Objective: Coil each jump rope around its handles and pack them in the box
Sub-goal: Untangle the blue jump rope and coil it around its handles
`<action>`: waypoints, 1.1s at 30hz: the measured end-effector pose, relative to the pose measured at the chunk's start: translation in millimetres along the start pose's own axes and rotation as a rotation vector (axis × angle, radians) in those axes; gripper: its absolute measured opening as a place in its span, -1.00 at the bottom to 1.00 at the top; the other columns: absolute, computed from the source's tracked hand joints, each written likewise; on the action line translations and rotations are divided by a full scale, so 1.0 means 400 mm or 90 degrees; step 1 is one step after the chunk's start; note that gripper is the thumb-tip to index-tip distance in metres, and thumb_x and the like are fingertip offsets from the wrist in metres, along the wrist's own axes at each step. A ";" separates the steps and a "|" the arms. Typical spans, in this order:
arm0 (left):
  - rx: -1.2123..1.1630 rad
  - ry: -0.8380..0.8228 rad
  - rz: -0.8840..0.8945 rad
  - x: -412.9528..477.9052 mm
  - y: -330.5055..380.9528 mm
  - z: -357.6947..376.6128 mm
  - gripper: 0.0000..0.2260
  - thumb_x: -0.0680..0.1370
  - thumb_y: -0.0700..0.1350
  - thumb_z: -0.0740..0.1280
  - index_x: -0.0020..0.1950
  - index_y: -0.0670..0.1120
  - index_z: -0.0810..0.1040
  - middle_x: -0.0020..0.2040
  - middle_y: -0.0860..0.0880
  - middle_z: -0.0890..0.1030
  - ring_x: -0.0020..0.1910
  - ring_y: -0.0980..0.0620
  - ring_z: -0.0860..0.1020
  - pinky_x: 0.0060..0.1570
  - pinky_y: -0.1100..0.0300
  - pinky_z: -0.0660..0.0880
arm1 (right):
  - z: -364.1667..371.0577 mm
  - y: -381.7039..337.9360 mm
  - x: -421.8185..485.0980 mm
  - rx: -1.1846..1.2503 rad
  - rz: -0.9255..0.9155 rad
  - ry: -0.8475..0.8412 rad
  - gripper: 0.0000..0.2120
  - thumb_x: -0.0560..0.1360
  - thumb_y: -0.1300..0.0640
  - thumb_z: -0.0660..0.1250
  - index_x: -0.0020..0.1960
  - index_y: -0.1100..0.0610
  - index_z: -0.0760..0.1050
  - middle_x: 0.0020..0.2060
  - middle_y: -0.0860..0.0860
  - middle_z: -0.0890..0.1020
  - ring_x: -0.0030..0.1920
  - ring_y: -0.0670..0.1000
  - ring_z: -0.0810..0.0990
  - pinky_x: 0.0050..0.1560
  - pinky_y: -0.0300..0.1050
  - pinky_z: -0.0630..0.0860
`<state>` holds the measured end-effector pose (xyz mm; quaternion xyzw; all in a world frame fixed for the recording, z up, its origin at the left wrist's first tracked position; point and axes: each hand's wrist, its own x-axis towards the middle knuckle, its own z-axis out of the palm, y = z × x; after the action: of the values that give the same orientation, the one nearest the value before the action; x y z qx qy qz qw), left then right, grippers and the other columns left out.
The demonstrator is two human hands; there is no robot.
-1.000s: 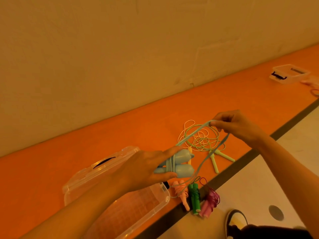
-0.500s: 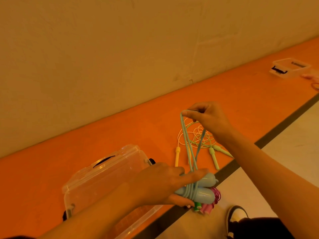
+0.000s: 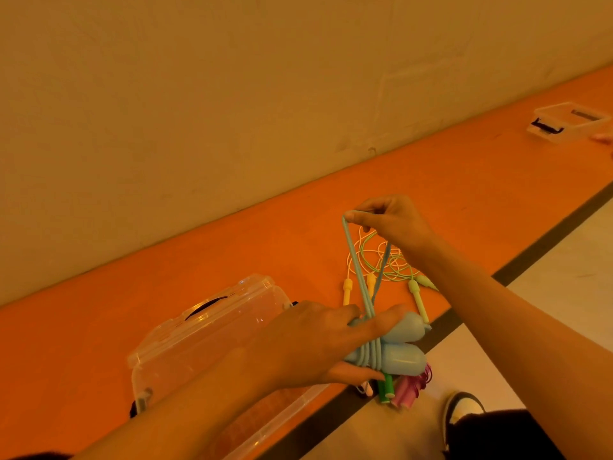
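A clear box (image 3: 172, 356) sits open in the lower left of the frame, on the orange floor (image 3: 99, 327). I cannot tell if any rope is in it yet.

Just right of the box is the left hand (image 3: 311, 346). Its grip is closed around the two blue handles (image 3: 403, 360), held side by side above the floor. A few turns of blue rope (image 3: 353, 257) are wrapped around them.

The rope goes up from the handles to the right hand (image 3: 398, 220) in the middle of the frame. That grip pinches the top of the rope loop and holds it tight.

A yellow rope (image 3: 346, 288) and a light green rope (image 3: 394, 263) lie loose on the floor behind the hands. A green bundle (image 3: 386, 390) and a pink bundle (image 3: 409, 391) lie under the blue handles.

The step looks like winding the blue rope. Next, the right hand needs to bring the loop down and around the handles, keeping it tight so the turns do not slip. Then the bundle can go in the box.
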<state>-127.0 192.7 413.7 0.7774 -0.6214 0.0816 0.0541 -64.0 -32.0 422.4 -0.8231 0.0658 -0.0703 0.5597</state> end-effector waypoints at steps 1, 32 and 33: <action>0.003 0.033 0.007 -0.007 -0.002 0.002 -0.29 0.56 0.33 0.17 0.59 -0.01 0.09 -0.19 0.02 0.58 -0.43 0.18 0.29 -0.53 0.32 0.34 | -0.011 0.009 -0.001 0.003 0.018 -0.016 -0.73 0.33 -0.08 0.49 -0.10 0.09 0.71 -0.20 0.11 0.67 -0.26 -0.09 0.51 -0.25 -0.18 0.43; -0.572 0.431 -0.513 -0.070 -0.136 0.011 -0.46 0.44 0.11 0.48 0.36 0.33 0.36 0.07 0.36 0.61 -0.05 0.21 0.65 -0.15 0.18 0.62 | -0.064 0.208 -0.094 -0.212 -0.006 -0.458 -0.75 0.61 -0.08 0.23 0.15 -0.17 0.66 -0.23 -0.16 0.55 -0.18 -0.14 0.47 -0.11 -0.21 0.43; -0.557 0.440 -0.533 -0.071 -0.146 0.012 -0.47 0.44 0.11 0.48 0.36 0.32 0.37 0.06 0.37 0.61 -0.06 0.23 0.64 -0.16 0.20 0.62 | -0.056 0.196 -0.102 -0.227 -0.037 -0.461 -0.75 0.62 -0.07 0.23 0.17 -0.18 0.65 -0.21 -0.13 0.53 -0.18 -0.14 0.45 -0.11 -0.21 0.43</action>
<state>-75.8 232.1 404.3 0.7876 -0.1927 0.0385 0.5840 -110.6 -73.5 355.8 -0.8803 -0.1480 0.2208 0.3929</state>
